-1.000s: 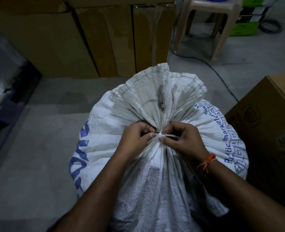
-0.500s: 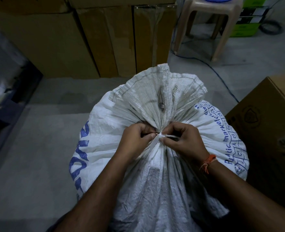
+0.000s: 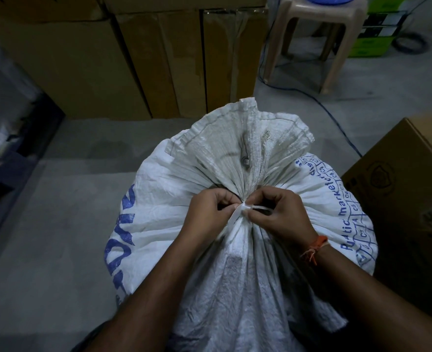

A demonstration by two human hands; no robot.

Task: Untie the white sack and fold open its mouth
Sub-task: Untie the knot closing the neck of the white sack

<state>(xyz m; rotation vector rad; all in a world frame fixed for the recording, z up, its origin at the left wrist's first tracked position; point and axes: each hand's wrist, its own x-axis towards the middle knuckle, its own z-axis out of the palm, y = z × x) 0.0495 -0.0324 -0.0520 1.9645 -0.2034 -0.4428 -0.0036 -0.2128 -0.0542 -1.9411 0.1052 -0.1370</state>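
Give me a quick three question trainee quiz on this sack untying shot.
1. True or false: the woven white plastic sack is already open.
2. Which wrist wears the orange thread band? A left, B right.
3. What do the left hand and right hand pinch?

Key: 1 false, its neck is gathered and tied. 2 B. 3 the flat white plastic tie strip at the neck.

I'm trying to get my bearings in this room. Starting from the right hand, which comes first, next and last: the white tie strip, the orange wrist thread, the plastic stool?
From the right hand:
1. White tie strip, pinched in its fingers at the sack's neck.
2. Orange wrist thread, just behind, on that wrist.
3. Plastic stool, far off at the upper right.
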